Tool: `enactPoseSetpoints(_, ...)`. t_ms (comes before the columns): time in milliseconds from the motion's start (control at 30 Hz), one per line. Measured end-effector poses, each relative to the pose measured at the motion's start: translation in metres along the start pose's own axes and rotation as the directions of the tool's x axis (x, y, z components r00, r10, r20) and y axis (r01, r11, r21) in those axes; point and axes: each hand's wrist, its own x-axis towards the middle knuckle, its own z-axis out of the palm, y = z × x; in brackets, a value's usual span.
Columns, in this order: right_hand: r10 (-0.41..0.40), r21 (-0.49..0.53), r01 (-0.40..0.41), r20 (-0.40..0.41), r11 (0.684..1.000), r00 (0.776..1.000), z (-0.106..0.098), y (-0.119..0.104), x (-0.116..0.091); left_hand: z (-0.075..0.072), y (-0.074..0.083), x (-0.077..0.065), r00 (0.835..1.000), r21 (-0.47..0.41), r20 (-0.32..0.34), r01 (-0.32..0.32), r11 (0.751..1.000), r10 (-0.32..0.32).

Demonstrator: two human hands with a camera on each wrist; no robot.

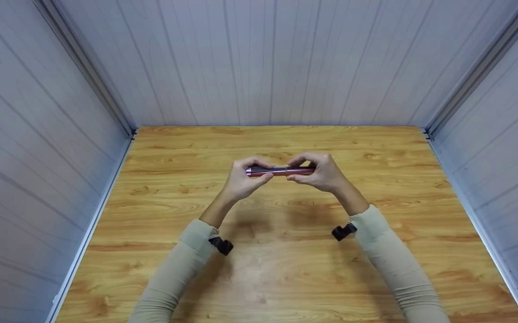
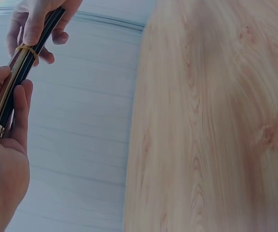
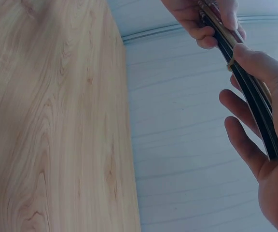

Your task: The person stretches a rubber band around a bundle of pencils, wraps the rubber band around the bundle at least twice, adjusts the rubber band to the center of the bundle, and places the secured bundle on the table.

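Note:
Both hands hold a bundle of pencils level above the wooden table. Dark, red and gold pencils lie side by side, their metal-capped ends toward the left palm. My left hand grips that end between thumb and fingers. At the other end, my right hand pinches the bundle, its thumb lying along the pencils. A thin yellowish rubber band circles the bundle around the middle, close to the right thumb in the right wrist view. The dark far ends reach into the right palm.
Wood-grain table lies beneath the hands. Pale ribbed panels enclose its back and both sides, with metal strips along the corners. Each sleeve cuff carries a small black camera.

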Motion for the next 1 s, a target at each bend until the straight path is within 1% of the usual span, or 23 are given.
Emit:
enactPoseSetpoints(67, 0.004, -0.023, -0.004, 0.006, 1.0, 1.0, 0.0, -0.001, 0.0, 0.001, -0.001, -0.001, 1.0, -0.015, -0.016, 0.004, 1.0, -0.004)
enactPoseSetpoints(167, -0.015, -0.037, 0.015, 0.008, 0.999, 1.0, 0.001, -0.002, 0.002, 0.003, -0.001, -0.002, 1.0, -0.027, -0.03, 0.004, 1.0, -0.005)
enactPoseSetpoints(333, -0.056, -0.043, 0.055, -0.02, 0.998, 0.998, 0.005, -0.001, 0.004, 0.007, -0.001, -0.003, 0.999, -0.031, -0.038, -0.003, 1.0, 0.002)
enactPoseSetpoints(433, -0.08, -0.034, 0.079, -0.023, 0.996, 0.997, 0.007, 0.0, 0.004, 0.008, -0.002, -0.003, 0.999, -0.027, -0.036, 0.01, 1.0, -0.011)
enactPoseSetpoints(533, -0.102, -0.034, 0.102, -0.011, 0.994, 0.995, 0.007, 0.002, 0.003, 0.008, -0.002, -0.003, 0.999, -0.006, -0.019, 0.039, 0.999, -0.039)
enactPoseSetpoints(667, -0.109, -0.029, 0.109, 0.002, 0.994, 0.994, 0.003, 0.004, 0.0, 0.004, 0.0, -0.001, 0.998, 0.064, 0.004, 0.063, 0.996, -0.064)
enactPoseSetpoints(800, -0.101, -0.024, 0.101, 0.01, 0.995, 0.995, -0.005, 0.008, -0.005, -0.005, 0.001, 0.0, 0.998, 0.113, 0.003, 0.062, 0.992, -0.063)
enactPoseSetpoints(900, -0.118, -0.041, 0.118, -0.001, 0.992, 0.993, -0.011, 0.011, -0.009, -0.01, 0.001, -0.001, 0.997, 0.098, -0.01, 0.071, 0.993, -0.071)
enactPoseSetpoints(1000, -0.139, -0.042, 0.139, -0.01, 0.989, 0.99, -0.014, 0.015, -0.011, -0.014, 0.0, -0.001, 0.996, 0.083, -0.004, 0.087, 0.993, -0.087)
